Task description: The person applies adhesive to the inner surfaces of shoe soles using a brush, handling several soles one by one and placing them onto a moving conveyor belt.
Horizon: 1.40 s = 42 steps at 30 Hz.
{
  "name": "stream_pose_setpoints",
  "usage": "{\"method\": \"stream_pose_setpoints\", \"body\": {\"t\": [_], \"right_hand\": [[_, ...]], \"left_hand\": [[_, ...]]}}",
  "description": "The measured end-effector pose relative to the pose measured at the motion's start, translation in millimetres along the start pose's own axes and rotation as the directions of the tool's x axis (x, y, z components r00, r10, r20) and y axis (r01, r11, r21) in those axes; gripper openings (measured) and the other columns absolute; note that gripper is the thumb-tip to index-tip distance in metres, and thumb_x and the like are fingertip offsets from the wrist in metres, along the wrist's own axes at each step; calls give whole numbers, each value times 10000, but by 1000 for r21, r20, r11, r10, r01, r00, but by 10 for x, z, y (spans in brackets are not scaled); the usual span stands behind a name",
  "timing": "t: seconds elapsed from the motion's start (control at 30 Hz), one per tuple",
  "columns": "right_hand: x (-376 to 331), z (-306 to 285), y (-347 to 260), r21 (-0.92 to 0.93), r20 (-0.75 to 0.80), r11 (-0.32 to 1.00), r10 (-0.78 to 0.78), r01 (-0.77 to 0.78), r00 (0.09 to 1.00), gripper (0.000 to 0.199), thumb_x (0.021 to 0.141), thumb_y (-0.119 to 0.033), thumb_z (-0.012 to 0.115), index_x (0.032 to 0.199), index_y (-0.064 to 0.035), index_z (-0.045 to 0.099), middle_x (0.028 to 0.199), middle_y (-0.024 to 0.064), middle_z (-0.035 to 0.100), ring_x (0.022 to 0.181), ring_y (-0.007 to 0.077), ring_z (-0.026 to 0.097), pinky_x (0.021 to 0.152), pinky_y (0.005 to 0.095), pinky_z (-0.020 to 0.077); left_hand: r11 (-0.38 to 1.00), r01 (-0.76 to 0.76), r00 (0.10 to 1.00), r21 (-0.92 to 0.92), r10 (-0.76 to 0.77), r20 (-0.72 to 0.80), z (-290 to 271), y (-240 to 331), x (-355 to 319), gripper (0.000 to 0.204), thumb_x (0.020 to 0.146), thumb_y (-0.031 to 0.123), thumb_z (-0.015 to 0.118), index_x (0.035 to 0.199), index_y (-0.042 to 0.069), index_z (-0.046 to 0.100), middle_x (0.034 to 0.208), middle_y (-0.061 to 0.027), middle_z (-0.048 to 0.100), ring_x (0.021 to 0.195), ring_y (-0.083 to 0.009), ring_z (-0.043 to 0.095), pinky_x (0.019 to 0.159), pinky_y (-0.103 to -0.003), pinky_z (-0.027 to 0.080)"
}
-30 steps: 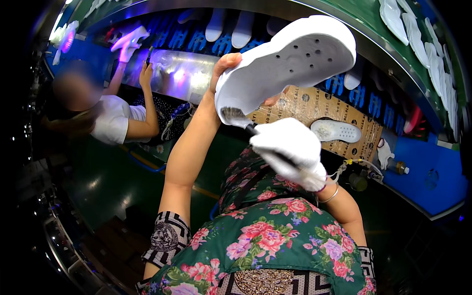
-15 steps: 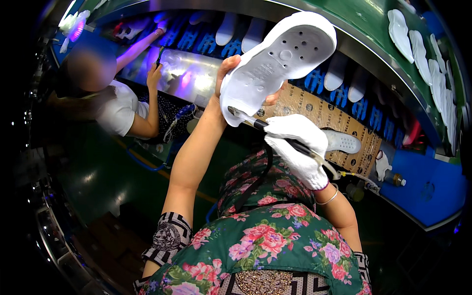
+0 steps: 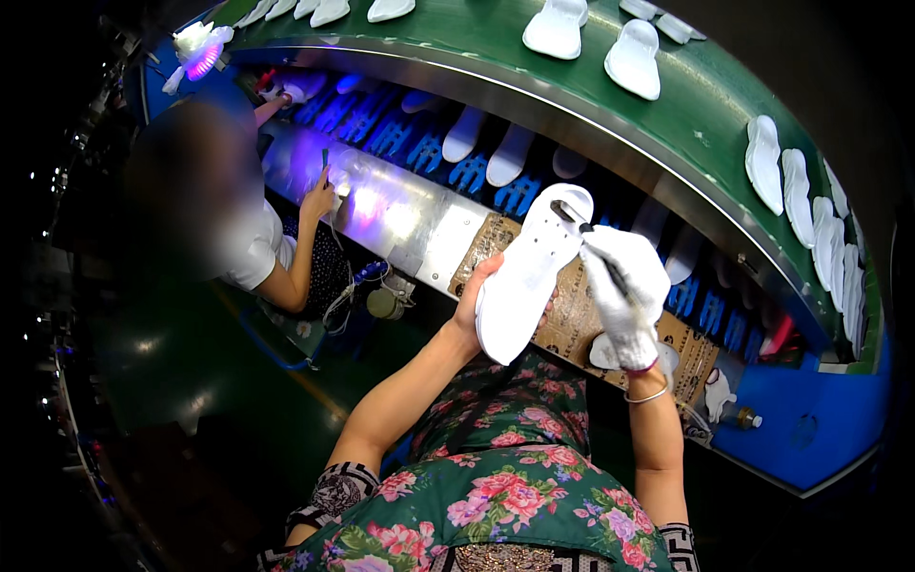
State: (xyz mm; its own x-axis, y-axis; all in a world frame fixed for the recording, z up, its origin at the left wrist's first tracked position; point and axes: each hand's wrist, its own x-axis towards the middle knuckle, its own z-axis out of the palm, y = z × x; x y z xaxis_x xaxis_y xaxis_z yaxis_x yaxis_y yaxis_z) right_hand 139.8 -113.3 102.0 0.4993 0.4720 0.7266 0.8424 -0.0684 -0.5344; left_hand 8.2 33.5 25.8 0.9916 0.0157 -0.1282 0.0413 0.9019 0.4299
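My bare left hand [image 3: 474, 297] grips a white shoe sole [image 3: 522, 276] from below and the side, its narrower heel end toward me. Small holes dot its far half. In my white-gloved right hand [image 3: 631, 286] is a slim dark-handled brush [image 3: 576, 217], its tip touching the inside of the sole near the toe rim. Some of the handle is hidden by my fingers. Under my right wrist another pale sole [image 3: 602, 351] lies on the taped brown cardboard [image 3: 575, 300], partly covered.
A green conveyor belt [image 3: 710, 124] carrying several white soles curves across the far side. Below it are rows of blue clamps [image 3: 424, 153]. At left a co-worker's hand [image 3: 317, 194] holds a tool. A small bottle [image 3: 742, 417] and a white glove [image 3: 718, 393] lie at right.
The sole has been lowered toward me and turned more upright. The brush has moved from its heel end to the toe end. More of the conveyor belt has come into view.
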Motion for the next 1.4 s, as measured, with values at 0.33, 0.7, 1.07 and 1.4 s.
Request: {"method": "stream_pose_setpoints", "body": {"t": [0.33,0.7,1.07,1.4], "right_hand": [[-405,30,-286,738,408,274,545,-616,732,153,774,-20,744,922,10,724,907,141,703,784,200,665,720,295,543],[-751,213,-67,811,304,73,795,-580,524,126,827,24,700,952,23,709,986,143,707,769,180,669,674,275,542],[-894,354,134,816,279,17,864,-578,419,156,837,16,705,991,34,702,965,125,705,762,177,653,661,286,534],[-957,452,152,780,254,26,900,-626,354,206,851,-26,700,1033,61,659,950,145,677,734,205,625,655,291,501]], "left_hand": [[981,-189,977,37,184,107,-154,471,-309,977,854,704,535,1488,10,269,1255,-299,534,1002,-406,644,797,-513,575],[944,-328,849,-39,312,426,292,2240,829,1007,907,689,468,1474,-101,205,1416,-369,331,1066,-484,578,823,-496,582],[-210,-132,185,969,955,232,2,2493,1532,769,809,301,769,1408,-20,410,1236,-237,531,1163,-359,498,999,-440,425],[-474,196,459,858,818,347,40,3041,2150,685,769,402,793,1239,-39,562,1172,-256,576,1073,-382,551,933,-480,453]]}}
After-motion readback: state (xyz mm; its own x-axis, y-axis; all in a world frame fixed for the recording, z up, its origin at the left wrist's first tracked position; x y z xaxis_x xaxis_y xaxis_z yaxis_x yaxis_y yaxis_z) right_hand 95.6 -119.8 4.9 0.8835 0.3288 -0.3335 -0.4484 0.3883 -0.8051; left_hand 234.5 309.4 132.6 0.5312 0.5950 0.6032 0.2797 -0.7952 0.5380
